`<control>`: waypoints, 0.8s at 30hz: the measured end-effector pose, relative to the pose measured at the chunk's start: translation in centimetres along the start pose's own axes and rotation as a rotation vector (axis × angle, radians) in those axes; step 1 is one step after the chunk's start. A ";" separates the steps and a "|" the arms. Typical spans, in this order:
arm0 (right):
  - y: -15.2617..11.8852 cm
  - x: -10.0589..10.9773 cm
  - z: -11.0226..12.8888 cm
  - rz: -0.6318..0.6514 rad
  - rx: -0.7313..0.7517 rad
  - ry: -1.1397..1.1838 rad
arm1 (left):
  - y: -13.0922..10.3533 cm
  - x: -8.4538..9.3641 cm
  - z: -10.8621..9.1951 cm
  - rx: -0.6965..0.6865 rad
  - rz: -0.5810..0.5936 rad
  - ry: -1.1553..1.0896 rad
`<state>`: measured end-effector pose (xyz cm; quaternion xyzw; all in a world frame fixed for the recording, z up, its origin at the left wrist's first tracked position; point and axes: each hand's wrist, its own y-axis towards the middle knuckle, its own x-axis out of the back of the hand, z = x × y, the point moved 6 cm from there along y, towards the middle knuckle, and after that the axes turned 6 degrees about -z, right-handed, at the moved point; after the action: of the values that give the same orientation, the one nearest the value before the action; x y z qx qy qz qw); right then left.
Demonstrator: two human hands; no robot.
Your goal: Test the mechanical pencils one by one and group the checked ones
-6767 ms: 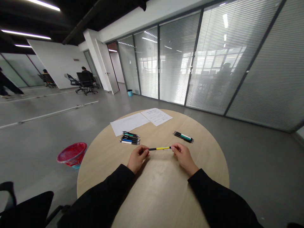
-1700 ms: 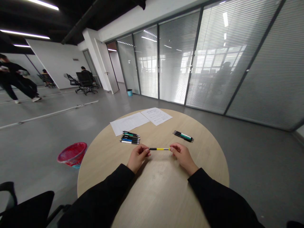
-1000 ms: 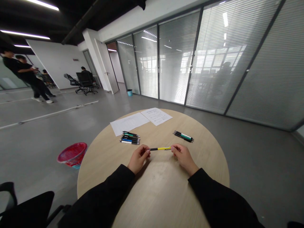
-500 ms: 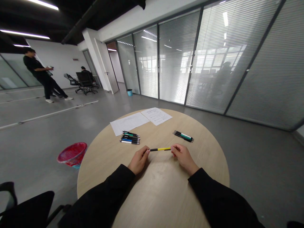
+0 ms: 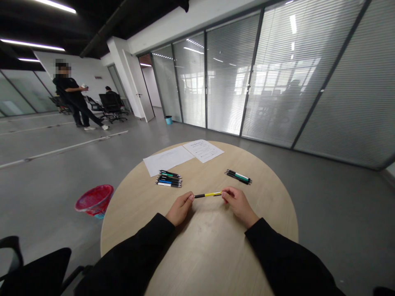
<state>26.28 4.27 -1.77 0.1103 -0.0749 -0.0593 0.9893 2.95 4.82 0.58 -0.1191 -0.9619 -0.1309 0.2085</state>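
Note:
Between my two hands a yellow and black pen (image 5: pixel 212 194) is held level, just above the near middle of the round wooden table (image 5: pixel 203 255). The fingertips of my left hand (image 5: pixel 180 207) pinch its black end. My right hand (image 5: pixel 237 203) pinches the yellow end, where a dark clip shows. Beyond my left hand lies a row of several pens (image 5: pixel 168 179), with black, green, blue and white barrels. A smaller group of pens (image 5: pixel 238 176), black and green, rests beyond my right hand.
Two printed paper sheets (image 5: pixel 168 159) lie at the table's far side. A red-lined basket (image 5: pixel 94 200) stands on the floor to the left, near a black chair (image 5: pixel 37 269). Farther back a person in black (image 5: pixel 72 90) stands by office chairs (image 5: pixel 111 105).
The pen's black end and my left hand have dipped very slightly; both hands keep their grip. The standing person in the background has shifted to the right.

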 end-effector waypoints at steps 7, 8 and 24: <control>-0.1 -0.2 -0.1 -0.001 -0.005 0.027 | 0.0 -0.6 0.9 0.107 -0.025 -0.147; -0.1 -0.2 -0.1 -0.002 -0.006 0.029 | -0.1 -0.5 1.0 0.119 -0.041 -0.152; 0.2 0.2 -0.6 -0.025 -0.020 0.044 | 0.3 0.2 0.8 -0.015 -0.094 -0.131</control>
<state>26.55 4.62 -2.26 0.1027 -0.0513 -0.0701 0.9909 2.58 5.40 0.01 -0.0835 -0.9770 -0.1397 0.1380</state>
